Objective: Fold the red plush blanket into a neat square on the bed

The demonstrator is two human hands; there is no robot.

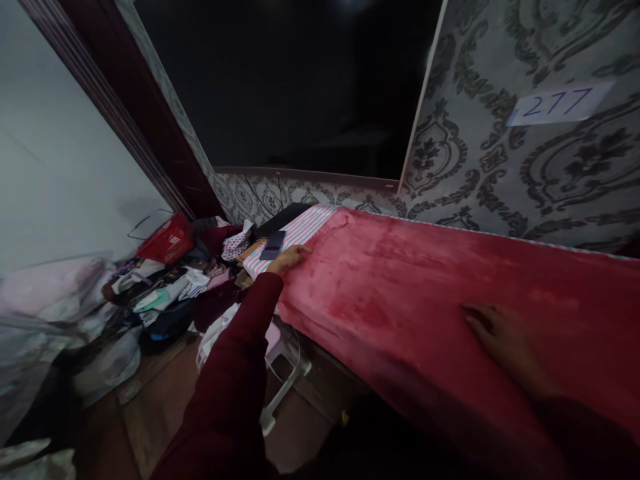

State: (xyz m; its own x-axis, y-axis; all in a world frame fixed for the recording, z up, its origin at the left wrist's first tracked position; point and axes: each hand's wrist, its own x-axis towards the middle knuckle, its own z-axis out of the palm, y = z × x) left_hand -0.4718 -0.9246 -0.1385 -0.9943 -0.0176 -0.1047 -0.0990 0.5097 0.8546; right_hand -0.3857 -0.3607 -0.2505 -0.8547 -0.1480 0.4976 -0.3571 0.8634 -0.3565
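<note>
Patterned wall [480, 140], red cloth [400, 280] beneath left hand [289, 259], grip unclear, and beneath right hand [506, 337], loosely unclenched

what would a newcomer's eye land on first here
Probably the wide red cloth across the centre and right, with the left hand at its left end and the right hand on or just above it. A big dark screen fills the top middle, with a paper marked 277 to its right. At left, a red basket sits by heaped clothes.
</note>
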